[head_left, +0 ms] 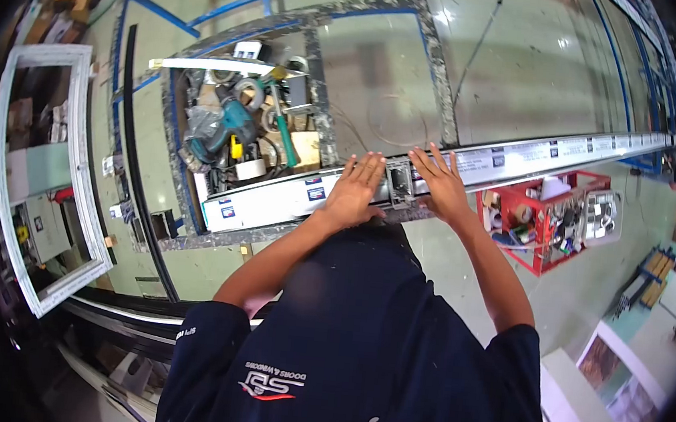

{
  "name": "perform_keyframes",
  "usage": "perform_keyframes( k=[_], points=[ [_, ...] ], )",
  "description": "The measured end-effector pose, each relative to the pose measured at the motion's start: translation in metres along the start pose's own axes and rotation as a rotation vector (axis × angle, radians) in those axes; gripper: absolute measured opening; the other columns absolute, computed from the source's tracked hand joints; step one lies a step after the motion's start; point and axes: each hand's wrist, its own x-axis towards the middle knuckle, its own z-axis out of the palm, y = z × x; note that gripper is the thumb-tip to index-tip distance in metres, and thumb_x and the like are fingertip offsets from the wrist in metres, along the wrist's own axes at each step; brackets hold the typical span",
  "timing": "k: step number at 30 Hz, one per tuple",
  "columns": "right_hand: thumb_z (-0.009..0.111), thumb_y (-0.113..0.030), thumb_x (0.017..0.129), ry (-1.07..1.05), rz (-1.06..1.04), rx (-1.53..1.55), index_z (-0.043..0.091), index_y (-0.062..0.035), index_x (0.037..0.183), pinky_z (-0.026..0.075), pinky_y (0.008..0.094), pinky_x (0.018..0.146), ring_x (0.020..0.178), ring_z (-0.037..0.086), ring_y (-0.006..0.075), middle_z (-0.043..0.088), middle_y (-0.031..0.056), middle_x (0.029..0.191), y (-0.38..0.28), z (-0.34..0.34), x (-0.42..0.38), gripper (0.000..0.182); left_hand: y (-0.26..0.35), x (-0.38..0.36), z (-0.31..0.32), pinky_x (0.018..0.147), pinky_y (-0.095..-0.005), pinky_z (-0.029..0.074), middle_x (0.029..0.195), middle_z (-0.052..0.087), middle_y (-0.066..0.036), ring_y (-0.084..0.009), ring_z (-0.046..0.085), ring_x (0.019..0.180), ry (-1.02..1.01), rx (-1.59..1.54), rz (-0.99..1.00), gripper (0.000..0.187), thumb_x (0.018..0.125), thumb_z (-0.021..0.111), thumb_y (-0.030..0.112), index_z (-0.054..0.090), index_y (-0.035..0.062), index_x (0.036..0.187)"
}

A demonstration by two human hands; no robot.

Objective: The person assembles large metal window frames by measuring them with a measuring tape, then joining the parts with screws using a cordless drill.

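both hands lie flat and open, palms down and gripping nothing, on a long white frame bar that runs along the near edge of a glass-topped workbench. the left hand rests on the bar with its fingers spread and pointing away from the person. the right hand rests further along the bar, fingers spread the same way. between the two hands, touching or just beside both, a small dark metal fitting sits in the bar. the bar carries small blue and white labels along its face. its left end stops near the left corner of the bench, and its other end runs on toward the far right edge, well past the right hand.

behind the left hand, under the glass near the left end of the bench, an open compartment holds a teal power drill, a green-handled tool, a roll of tape and a white strip across its far edge. below the near edge by the right hand, a red rack of small parts stands on the floor. a white window frame leans well apart at the left. the person wears a dark blue shirt.
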Motion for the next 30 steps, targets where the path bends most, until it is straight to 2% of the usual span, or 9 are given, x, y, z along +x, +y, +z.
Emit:
perform_keyframes(
  k=[5, 8, 12, 16, 17, 18, 22, 27, 30],
  points=[
    [0.085, -0.034, 0.086, 0.288, 0.172, -0.037, 0.038, -0.0128, 0.166, 0.019, 0.0629, 0.130, 0.162, 0.028, 0.0374, 0.038, 0.0132, 0.172, -0.013, 0.021, -0.030, 0.096, -0.072, -0.025, -0.032, 0.121, -0.0501, 0.042, 0.151, 0.061, -0.020, -0.0388, 0.055, 0.143, 0.325, -0.282, -0.153, 0.067, 0.089, 0.083, 0.038, 0.065, 0.0035, 0.144],
    [0.079, -0.036, 0.094, 0.591, 0.344, 0.024, 0.043, -0.0089, 0.163, 0.023, 0.0609, 0.129, 0.157, 0.034, 0.0425, 0.041, 0.0210, 0.167, -0.032, 0.075, -0.077, 0.082, -0.154, -0.070, -0.059, 0.095, -0.0499, 0.058, 0.112, 0.077, -0.025, -0.0438, 0.073, 0.104, 0.595, -0.105, -0.433, 0.028, 0.089, 0.074, 0.014, 0.079, 0.0042, 0.116],
    [0.078, -0.031, 0.097, 0.584, 0.759, 0.242, 0.054, -0.0051, 0.153, 0.033, 0.0553, 0.125, 0.147, 0.044, 0.0444, 0.052, 0.0254, 0.154, -0.074, 0.197, -0.172, 0.066, -0.265, -0.158, -0.079, 0.085, -0.0538, 0.057, 0.100, 0.077, -0.022, -0.0445, 0.073, 0.098, 0.325, -0.080, -0.833, 0.029, 0.090, 0.076, 0.029, 0.079, 0.0067, 0.108],
    [0.082, -0.037, 0.091, 0.227, 0.952, 0.866, 0.066, -0.0068, 0.141, 0.043, 0.0486, 0.118, 0.139, 0.055, 0.0408, 0.066, 0.0212, 0.140, -0.106, 0.380, -0.294, 0.061, -0.306, -0.216, -0.057, 0.078, -0.0460, 0.057, 0.098, 0.080, -0.016, -0.0337, 0.076, 0.087, 0.419, -0.144, -0.559, 0.037, 0.099, 0.071, 0.031, 0.077, 0.0078, 0.126],
    [0.082, -0.037, 0.091, 0.059, 1.029, 0.951, 0.066, -0.0070, 0.141, 0.043, 0.0486, 0.118, 0.138, 0.056, 0.0407, 0.067, 0.0209, 0.139, -0.125, 0.393, -0.309, 0.061, -0.253, -0.201, -0.083, 0.073, -0.0369, 0.057, 0.095, 0.079, -0.013, -0.0208, 0.073, 0.082, 0.328, -0.379, -0.706, 0.035, 0.102, 0.068, 0.023, 0.075, 0.0015, 0.128],
    [0.082, -0.037, 0.090, -0.083, 1.092, 1.000, 0.066, -0.0072, 0.140, 0.044, 0.0486, 0.117, 0.137, 0.056, 0.0406, 0.068, 0.0207, 0.138, -0.144, 0.398, -0.320, 0.060, -0.289, -0.204, -0.052, 0.072, -0.0309, 0.055, 0.094, 0.077, -0.013, -0.0120, 0.068, 0.082, 0.354, -0.542, -0.542, 0.031, 0.103, 0.065, 0.015, 0.074, -0.0043, 0.127],
    [0.082, -0.037, 0.089, -0.208, 1.182, 1.161, 0.068, -0.0080, 0.139, 0.046, 0.0485, 0.115, 0.134, 0.059, 0.0402, 0.070, 0.0197, 0.135, -0.173, 0.395, -0.332, 0.059, -0.272, -0.178, -0.025, 0.096, -0.0430, 0.056, 0.117, 0.078, -0.025, -0.0350, 0.076, 0.107, 0.397, -0.280, -0.568, 0.033, 0.103, 0.069, 0.018, 0.074, -0.0088, 0.122],
    [0.081, -0.037, 0.088, 0.037, 1.153, 1.224, 0.070, -0.0090, 0.137, 0.049, 0.0483, 0.112, 0.129, 0.063, 0.0396, 0.073, 0.0184, 0.130, -0.117, 0.382, -0.312, 0.057, -0.187, -0.124, -0.045, 0.090, -0.0384, 0.057, 0.109, 0.079, -0.020, -0.0274, 0.076, 0.100, 0.661, -0.422, -0.551, 0.037, 0.106, 0.068, 0.023, 0.073, -0.0093, 0.122],
    [0.076, -0.047, 0.091, 0.245, 1.089, 0.747, 0.074, -0.0098, 0.132, 0.056, 0.0481, 0.102, 0.113, 0.073, 0.0385, 0.077, 0.0185, 0.121, -0.038, 0.357, -0.304, 0.055, -0.123, -0.072, -0.064, 0.091, -0.0366, 0.057, 0.110, 0.078, -0.019, -0.0240, 0.074, 0.100, 0.770, -0.526, -0.339, 0.037, 0.109, 0.065, 0.022, 0.071, -0.0109, 0.125]
  ],
)
